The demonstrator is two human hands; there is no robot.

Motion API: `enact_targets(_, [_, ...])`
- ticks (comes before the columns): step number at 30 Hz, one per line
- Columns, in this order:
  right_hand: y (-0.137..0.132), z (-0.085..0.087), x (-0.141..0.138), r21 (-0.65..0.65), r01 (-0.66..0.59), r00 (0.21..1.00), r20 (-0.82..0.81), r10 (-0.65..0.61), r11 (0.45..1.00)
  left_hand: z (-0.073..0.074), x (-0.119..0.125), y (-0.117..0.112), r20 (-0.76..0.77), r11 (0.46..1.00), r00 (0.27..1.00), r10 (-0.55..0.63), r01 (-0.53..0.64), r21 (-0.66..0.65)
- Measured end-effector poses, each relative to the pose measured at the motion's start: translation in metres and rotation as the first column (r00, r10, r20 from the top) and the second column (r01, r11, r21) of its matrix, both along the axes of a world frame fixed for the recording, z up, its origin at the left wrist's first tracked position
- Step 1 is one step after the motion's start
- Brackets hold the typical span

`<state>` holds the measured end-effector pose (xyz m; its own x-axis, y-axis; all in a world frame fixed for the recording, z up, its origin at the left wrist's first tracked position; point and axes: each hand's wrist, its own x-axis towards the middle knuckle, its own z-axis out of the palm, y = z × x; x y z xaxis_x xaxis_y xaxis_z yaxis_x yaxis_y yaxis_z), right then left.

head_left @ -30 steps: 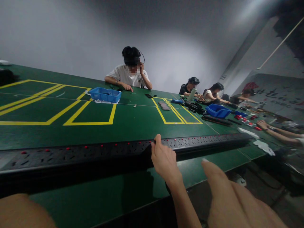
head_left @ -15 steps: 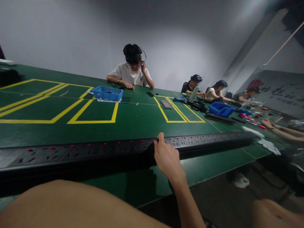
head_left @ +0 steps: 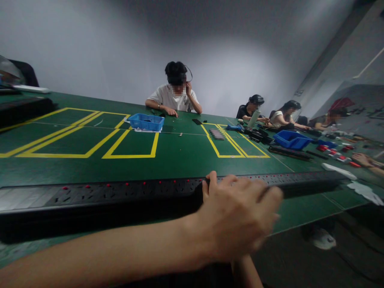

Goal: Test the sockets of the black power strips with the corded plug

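Observation:
A long black power strip [head_left: 144,196] with a row of sockets and red dots lies across the table in front of me. My left hand [head_left: 237,216] reaches in from the lower left and crosses over my right hand, above the strip's near edge. Its fingers are curved and smeared by motion, so what they hold, if anything, is unclear. Mostly hidden behind it, my right hand [head_left: 212,182] shows its fingertips at the strip. They are closed on a dark black piece [head_left: 196,194] against the sockets, whose kind I cannot make out.
The green table [head_left: 180,160] has yellow tape outlines. A blue bin [head_left: 147,122] stands beyond the strip, with a person seated behind it. Another blue bin [head_left: 291,139], black parts and white gloves [head_left: 364,193] are at right, where other people sit.
My left arm has swung up and rightwards, bringing its hand into view over my right hand. My right hand stays at the strip. The view has shifted slightly left.

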<state>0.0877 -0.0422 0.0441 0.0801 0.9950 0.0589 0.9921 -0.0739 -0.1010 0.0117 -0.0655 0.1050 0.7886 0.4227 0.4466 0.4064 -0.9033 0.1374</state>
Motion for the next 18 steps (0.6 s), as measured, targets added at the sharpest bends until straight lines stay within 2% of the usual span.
enact_targets(2, [-0.001,-0.003,0.001,0.027,-0.024,0.999,-0.023,0.025,0.999,-0.024,-0.023,0.024,0.025,0.984,0.983,0.179,-0.179,0.005])
enact_targets(4, [-0.001,-0.007,0.002,0.069,-0.004,0.998,-0.056,0.007,0.998,-0.054,-0.046,0.05,-0.002,0.935,0.935,0.353,-0.353,0.003])
enact_targets(6, [0.001,-0.012,0.001,0.111,0.036,0.996,-0.086,-0.026,0.993,-0.08,-0.061,0.07,-0.092,0.893,0.889,0.448,-0.45,0.002])
enact_targets(7, [0.001,-0.013,0.001,0.127,0.05,0.995,-0.093,-0.038,0.991,-0.087,-0.064,0.078,-0.147,0.902,0.895,0.421,-0.43,-0.033])
enact_targets(9, [0.003,-0.015,0.001,0.135,0.059,0.995,-0.092,-0.046,0.989,-0.092,-0.066,0.087,-0.23,0.943,0.932,0.28,-0.312,-0.119])
enact_targets(12, [0.004,-0.014,0.001,0.123,0.057,0.995,-0.086,-0.047,0.991,-0.085,-0.062,0.09,-0.253,0.97,0.961,0.115,-0.164,-0.18])
enact_targets(15, [0.005,-0.011,0.001,0.113,0.047,0.995,-0.094,-0.036,0.992,-0.081,-0.06,0.089,-0.242,0.976,0.965,0.105,-0.147,-0.163])
enact_targets(18, [0.006,-0.011,0.001,0.104,0.058,0.993,-0.106,-0.046,0.993,-0.087,-0.061,0.086,-0.261,0.982,0.954,0.147,-0.173,-0.08])
